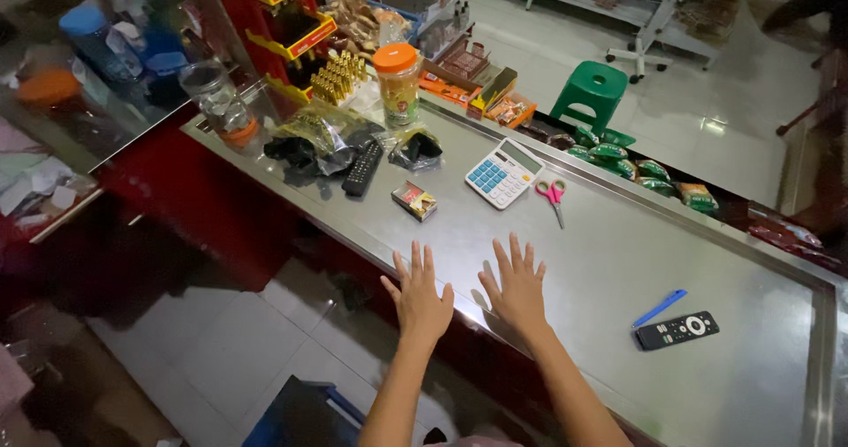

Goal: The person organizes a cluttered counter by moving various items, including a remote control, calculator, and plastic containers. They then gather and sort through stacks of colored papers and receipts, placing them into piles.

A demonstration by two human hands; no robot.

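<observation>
My left hand (418,297) and my right hand (516,288) are both stretched out flat with fingers spread at the near edge of a steel shop counter (618,261). Neither hand holds anything. Beyond them lie a small red and yellow box (414,200), a white calculator with blue keys (503,172) and pink-handled scissors (552,194). To the right of my right hand sit a black remote (677,329) and a blue pen (659,308).
A second black remote (363,167) and dark plastic bags (309,147) lie at the counter's far left, by an orange-lidded jar (397,81). Green snack packets (618,155) line the counter's far side. A green stool (592,89) stands on the floor beyond.
</observation>
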